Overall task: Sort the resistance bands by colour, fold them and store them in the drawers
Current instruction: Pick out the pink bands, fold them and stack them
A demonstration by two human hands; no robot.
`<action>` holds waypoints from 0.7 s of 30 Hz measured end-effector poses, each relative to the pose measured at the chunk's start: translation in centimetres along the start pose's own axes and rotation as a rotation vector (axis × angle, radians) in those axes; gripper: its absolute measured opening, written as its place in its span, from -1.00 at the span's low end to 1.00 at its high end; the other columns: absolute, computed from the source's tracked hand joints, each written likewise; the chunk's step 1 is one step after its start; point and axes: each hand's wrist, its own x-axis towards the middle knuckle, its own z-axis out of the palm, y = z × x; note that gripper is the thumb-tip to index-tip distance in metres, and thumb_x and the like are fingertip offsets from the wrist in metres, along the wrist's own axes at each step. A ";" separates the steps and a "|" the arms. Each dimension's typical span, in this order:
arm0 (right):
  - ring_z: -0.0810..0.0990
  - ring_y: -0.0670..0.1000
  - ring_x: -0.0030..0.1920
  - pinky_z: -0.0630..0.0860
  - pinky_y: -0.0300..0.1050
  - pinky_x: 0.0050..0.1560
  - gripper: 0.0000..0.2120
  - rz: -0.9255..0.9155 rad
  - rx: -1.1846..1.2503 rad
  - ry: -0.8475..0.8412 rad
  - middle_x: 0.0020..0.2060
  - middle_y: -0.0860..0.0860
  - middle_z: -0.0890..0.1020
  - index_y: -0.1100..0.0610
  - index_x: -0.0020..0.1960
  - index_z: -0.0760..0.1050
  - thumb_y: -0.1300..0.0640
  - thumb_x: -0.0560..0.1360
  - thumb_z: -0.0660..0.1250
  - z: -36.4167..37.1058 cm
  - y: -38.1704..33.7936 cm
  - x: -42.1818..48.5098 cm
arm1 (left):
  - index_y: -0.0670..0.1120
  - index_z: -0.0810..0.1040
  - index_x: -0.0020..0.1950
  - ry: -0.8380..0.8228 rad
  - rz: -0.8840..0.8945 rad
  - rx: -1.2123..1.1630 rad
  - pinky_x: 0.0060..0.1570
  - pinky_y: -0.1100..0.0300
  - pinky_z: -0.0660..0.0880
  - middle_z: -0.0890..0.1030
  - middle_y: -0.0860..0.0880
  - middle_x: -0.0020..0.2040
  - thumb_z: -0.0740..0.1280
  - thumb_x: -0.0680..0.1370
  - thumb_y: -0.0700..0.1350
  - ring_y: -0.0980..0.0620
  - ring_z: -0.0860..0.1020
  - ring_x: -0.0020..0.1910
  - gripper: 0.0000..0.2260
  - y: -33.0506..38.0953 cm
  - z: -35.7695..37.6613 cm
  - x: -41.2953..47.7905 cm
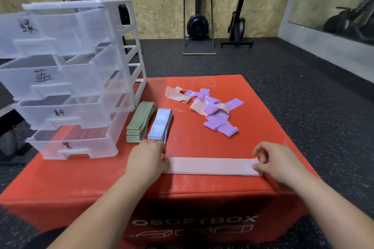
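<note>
Grips the stacked pink bands at both ends, left hand and right hand pinching. Holds them flat along the near edge of the bench, probably to square layers before folding

1. The drawer unit stands on the soft box, at its far left.
2. A folded stack lies just right of it, with a second stack just beside that.
3. A loose heap lies farther right.
4. A flat band lies along the near edge, with the left hand and right hand at its ends.
</note>
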 end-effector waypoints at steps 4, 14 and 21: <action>0.55 -0.16 -0.22 0.50 -0.07 -0.13 -0.69 -0.021 -0.066 0.030 -0.27 -0.12 0.59 -0.14 -0.08 0.56 0.05 0.31 0.64 -0.5 0.3 0.3 | 0.10 0.65 0.24 -0.010 0.062 -0.033 0.04 0.04 0.52 0.59 0.08 0.11 0.45 0.54 0.08 -0.04 0.53 0.17 -0.72 -0.5 -0.2 0.4; 0.49 -0.29 0.25 0.34 -0.36 0.31 -0.27 -0.308 -0.146 -0.299 0.24 -0.36 0.51 -0.22 0.37 0.51 -0.10 0.25 0.66 -1.7 0.3 0.6 | 0.19 0.46 0.50 -0.287 0.375 -0.140 0.34 0.15 0.45 0.52 0.20 0.36 0.58 0.45 0.12 0.14 0.49 0.33 -0.36 -0.8 -1.5 0.4; 0.57 -0.29 0.09 0.39 -0.48 0.11 -0.44 -0.279 -0.115 -0.282 0.07 -0.30 0.62 -0.17 0.23 0.61 0.04 0.28 0.68 -1.6 0.7 1.2 | 0.21 0.50 0.44 -0.266 0.374 -0.114 0.24 0.17 0.48 0.57 0.22 0.26 0.57 0.46 0.11 0.14 0.54 0.24 -0.43 -0.9 -1.5 0.8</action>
